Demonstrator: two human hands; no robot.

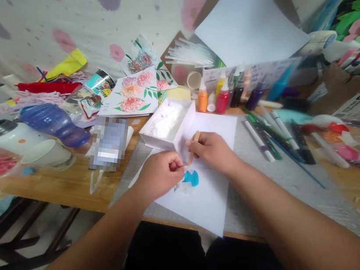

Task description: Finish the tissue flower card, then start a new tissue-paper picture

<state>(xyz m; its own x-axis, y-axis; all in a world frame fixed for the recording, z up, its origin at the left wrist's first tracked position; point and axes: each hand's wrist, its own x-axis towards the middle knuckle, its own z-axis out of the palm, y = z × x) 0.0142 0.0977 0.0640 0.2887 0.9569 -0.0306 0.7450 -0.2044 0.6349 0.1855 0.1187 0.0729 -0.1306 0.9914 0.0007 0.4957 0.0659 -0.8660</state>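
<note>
A white sheet of paper (pixel 207 192) lies on a grey mat in front of me, with a blue paint blot (pixel 191 178) on it. My right hand (pixel 213 150) is closed round a thin wooden stick (pixel 194 146) held upright above the blot. My left hand (pixel 159 174) is pinched shut beside the stick's lower end; what it pinches is too small to make out. A white open box (pixel 167 125) stands just beyond both hands, touching the paper's far left corner.
Several paint bottles (pixel 223 97) stand behind the paper. Markers and pens (pixel 272 136) lie to the right. Flower paintings (pixel 134 95), a blue bottle (pixel 53 123), white cups (pixel 45 152) and craft scraps crowd the left. The table's front edge (pixel 59 198) is near.
</note>
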